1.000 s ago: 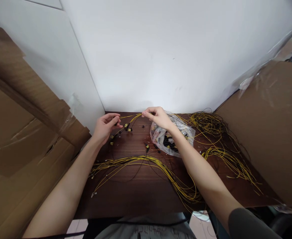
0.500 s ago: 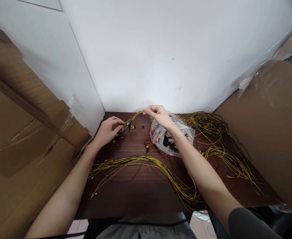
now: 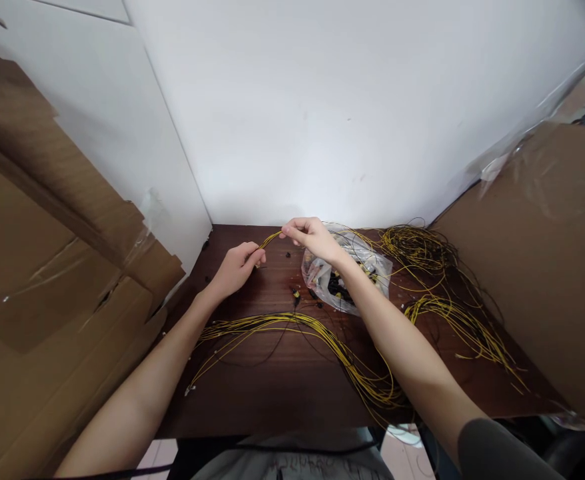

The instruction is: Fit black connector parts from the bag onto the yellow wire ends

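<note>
Several yellow wires [image 3: 271, 237] stretch above the brown table [image 3: 267, 390], pinched in the right hand [image 3: 316, 239] at their 3 o'clock and in the left hand [image 3: 240, 267] at their 8 o'clock. A clear plastic bag [image 3: 319, 280] lies at the right hand's 4 o'clock.

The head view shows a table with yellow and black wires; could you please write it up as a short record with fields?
Left hand: closed on thin wires
Right hand: pinching the same wires, farther right
Clear plastic bag: black and yellow parts inside, partly hidden behind the right forearm
Front wire bundle: curved across the dark table
Right of the bag: tangled wire pile at the back, another wire bundle nearer
Sides: left cardboard, right cardboard
</note>
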Available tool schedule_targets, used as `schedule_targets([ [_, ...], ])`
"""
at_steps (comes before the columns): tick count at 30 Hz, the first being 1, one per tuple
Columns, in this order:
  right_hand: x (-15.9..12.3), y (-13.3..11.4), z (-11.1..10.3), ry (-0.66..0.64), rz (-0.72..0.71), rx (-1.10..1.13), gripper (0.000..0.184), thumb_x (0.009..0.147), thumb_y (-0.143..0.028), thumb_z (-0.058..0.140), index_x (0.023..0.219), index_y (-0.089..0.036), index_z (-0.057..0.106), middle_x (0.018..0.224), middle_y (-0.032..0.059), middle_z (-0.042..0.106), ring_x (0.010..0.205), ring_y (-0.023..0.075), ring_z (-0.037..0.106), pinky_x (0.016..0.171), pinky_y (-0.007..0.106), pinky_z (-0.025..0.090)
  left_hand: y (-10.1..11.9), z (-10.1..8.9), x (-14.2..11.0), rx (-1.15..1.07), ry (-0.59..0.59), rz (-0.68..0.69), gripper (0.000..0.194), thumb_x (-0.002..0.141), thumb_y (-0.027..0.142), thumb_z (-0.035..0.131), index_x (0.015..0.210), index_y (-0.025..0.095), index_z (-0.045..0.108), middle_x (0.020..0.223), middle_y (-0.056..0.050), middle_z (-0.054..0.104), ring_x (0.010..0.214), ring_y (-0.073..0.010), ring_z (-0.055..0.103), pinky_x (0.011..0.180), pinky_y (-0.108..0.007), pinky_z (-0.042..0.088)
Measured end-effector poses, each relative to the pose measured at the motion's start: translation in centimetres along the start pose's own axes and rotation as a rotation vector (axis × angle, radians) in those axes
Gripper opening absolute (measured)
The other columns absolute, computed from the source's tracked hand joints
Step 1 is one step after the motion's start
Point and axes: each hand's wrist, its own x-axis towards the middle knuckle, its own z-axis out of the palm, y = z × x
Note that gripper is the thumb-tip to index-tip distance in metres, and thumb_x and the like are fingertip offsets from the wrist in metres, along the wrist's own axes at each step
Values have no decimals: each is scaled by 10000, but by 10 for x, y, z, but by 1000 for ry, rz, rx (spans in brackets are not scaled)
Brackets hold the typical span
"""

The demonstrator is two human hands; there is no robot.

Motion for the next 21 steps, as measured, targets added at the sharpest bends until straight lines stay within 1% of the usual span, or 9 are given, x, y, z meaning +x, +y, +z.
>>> schedule_targets([
  [1,0,0,-2,1,-2,-24,366,828,-441,508,788,-110,659,586,-17,499,547,85,398,546,228,300,-1,-1,0,17,-3,18,342,894,341,359,663,161,538,648,-16,535,645,-147,502,640,-268,392],
  [3,0,1,-6,1,-6,-73,375,822,-448,512,774,-112,669,604,-11,524,551,85,384,549,232,287,-3,-2,1,40,-13,50,339,894,332,352,645,167,511,643,-13,524,640,-145,487,636,-267,382],
  [7,0,6,-15,15,0,-144,394,808,-468,521,759,-113,684,592,-10,540,536,84,359,539,237,267,-7,-5,1,48,-63,64,346,902,343,331,675,168,525,668,-18,546,665,-150,502,650,-266,386],
  [10,0,9,-20,33,6,-161,392,797,-473,533,752,-115,687,594,-3,550,546,90,388,549,234,287,-9,-6,0,55,-69,62,354,905,344,327,686,167,541,691,-23,560,683,-154,515,660,-267,392],
  [13,0,12,-24,64,16,-143,388,786,-475,545,733,-113,676,614,12,572,571,101,443,578,236,329,-10,-9,0,66,-68,56,354,904,347,335,688,166,548,690,-24,563,678,-155,517,663,-267,393],
  [17,1,18,-25,114,28,-85,393,773,-485,558,726,-110,663,636,25,588,586,109,472,604,244,361,-9,-13,1,47,-80,34,355,898,356,350,691,165,566,692,-23,580,684,-156,530,672,-266,397],
  [19,2,21,-25,149,41,-48,400,762,-498,569,727,-109,657,645,27,590,590,110,478,609,245,368,-9,-16,1,15,-81,12,356,894,368,362,700,166,583,705,-25,598,697,-159,542,683,-271,404],
  [21,4,25,-24,194,52,-19,408,749,-512,582,726,-110,649,636,20,579,591,110,479,614,245,370,-7,-17,2,-71,-83,-15,354,890,387,378,706,167,585,733,-32,621,728,-167,564,712,-282,421],
])
